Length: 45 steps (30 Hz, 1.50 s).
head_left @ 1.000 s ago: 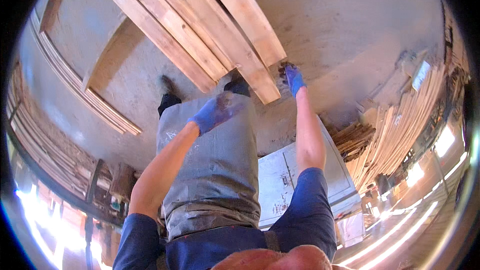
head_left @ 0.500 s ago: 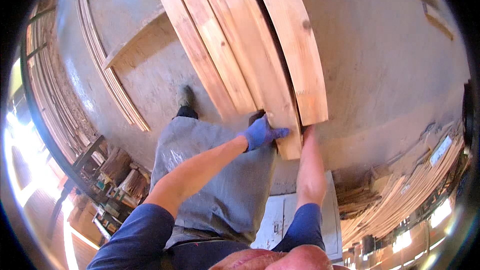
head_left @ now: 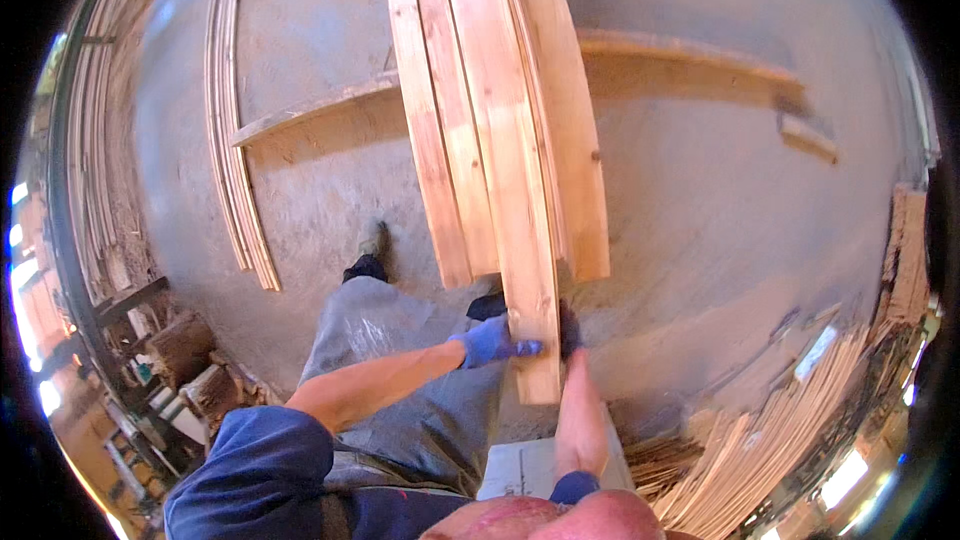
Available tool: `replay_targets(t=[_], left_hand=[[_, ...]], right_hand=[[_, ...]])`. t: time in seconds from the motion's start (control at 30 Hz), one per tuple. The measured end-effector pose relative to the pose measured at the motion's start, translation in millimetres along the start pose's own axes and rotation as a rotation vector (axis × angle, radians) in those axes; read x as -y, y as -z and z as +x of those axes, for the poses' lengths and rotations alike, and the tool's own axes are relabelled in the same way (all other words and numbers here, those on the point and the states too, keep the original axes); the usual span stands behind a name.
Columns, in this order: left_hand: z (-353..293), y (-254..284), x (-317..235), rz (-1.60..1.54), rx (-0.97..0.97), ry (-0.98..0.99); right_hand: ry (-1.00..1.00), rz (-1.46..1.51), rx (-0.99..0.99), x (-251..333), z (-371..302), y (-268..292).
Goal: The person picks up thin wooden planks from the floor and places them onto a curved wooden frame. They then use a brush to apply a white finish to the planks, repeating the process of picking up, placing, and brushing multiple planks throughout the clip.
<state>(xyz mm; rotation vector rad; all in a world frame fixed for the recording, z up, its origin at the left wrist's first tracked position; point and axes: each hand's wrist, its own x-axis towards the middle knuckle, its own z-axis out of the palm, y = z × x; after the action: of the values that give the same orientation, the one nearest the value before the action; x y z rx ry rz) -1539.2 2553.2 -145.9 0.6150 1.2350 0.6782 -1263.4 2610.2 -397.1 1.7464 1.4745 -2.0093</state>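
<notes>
Long, flat lt-brn board, sq. end, in grip of L hand & R hand

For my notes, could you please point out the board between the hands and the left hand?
Board (head_left: 508, 160), head view: middle of upper face.
Left hand (head_left: 486, 342), head view: back of the hand.

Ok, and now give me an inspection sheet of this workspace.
Surface: grey floor, dirt-marked.
Work pieces: long boards side by side; one projecting board extends nearest the person.
Clutter: thin wooden strips at left; wood pile at lower right.
Hands: left hand gloved, thumb over the projecting board; right hand gloved, at its right edge, grip partly hidden.
Cables: nothing seen.
Surroundings: short logs at lower left; pale box near the right forearm.
</notes>
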Motion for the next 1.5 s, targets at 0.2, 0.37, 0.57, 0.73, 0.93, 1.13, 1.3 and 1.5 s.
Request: replay_targets(t=[0.2, 0.37, 0.57, 0.73, 0.93, 1.13, 1.3, 1.5], left_hand=[[-58, 48, 26, -1.047, -0.274, 0.222], [-102, 78, 49, -1.338, -0.375, 0.018], [-197, 204, 61, -1.224, -0.365, -0.119], [-318, 326, 74, -1.094, -0.463, -0.195], [-511, 424, 90, -0.989, -0.689, -0.213], [-642, 453, 108, -0.983, -0.866, -0.147], [-716, 411, 125, -1.108, -0.994, -0.015], [-826, 408, 131, -1.144, -1.056, 0.115]], right_hand=[[-0.132, 0.439, 0.004, 45, -111, -42], [-0.1, 0.495, 0.096, 99, -150, -139], [0.077, 0.278, 0.174, 184, -177, -295], [-0.076, 0.415, 0.285, 229, -197, -474], [-0.242, -0.314, 0.845, 329, -233, -613], [-0.205, -0.473, 0.835, 511, -166, -640], [-0.299, -0.06, 0.663, 638, -107, -662], [-0.226, 0.223, 1.018, 741, -92, -894]])
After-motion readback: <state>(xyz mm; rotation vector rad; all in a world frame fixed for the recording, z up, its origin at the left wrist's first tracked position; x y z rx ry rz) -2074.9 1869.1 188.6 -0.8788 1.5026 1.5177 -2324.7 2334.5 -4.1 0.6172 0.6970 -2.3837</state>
